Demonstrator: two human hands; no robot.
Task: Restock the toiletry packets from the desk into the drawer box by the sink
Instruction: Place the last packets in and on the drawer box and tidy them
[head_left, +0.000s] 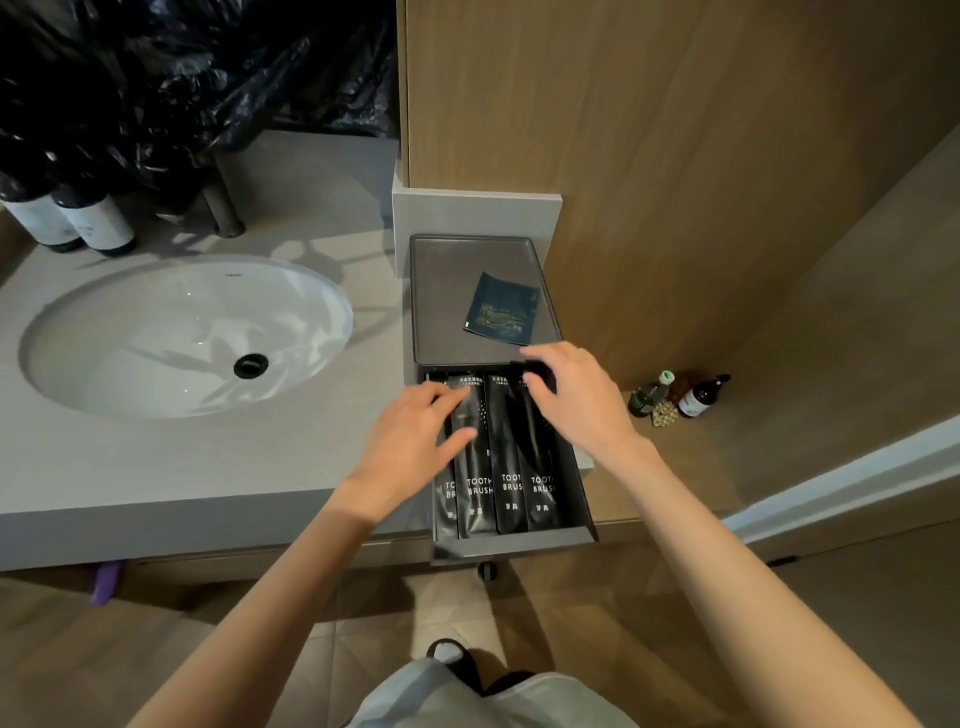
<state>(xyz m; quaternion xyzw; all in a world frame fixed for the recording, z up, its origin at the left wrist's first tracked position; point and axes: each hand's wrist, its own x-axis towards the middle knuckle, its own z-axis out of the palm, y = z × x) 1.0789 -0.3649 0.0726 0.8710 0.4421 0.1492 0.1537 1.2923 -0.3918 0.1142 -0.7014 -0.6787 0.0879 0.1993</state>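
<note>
Beside the sink (156, 338), the drawer box (511, 545) is pulled out toward me, and four black toothbrush packets (506, 467) lie in it side by side. Their long way runs from near me to far from me, like pencils in a case. Both hands are right on top of them. The left hand (410, 441) lies flat with its fingers spread on the left packets. The right hand (576, 400) is at the far end of the right packets, and its fingers curl and pinch something dark there (I think it is the top of a packet, but it is blurry). That hand is nearer the far end, so I would let it do the tucking while the left one keeps the row flat. One dark blue packet (503, 309) sits on the grey tray (447, 291) just past the right hand. The grey surface (156, 467) holds the sink and two dark bottles (78, 218) at the back left. A shiny black bag (182, 67) is behind them, and a wood wall (675, 156) stands on the right.
</note>
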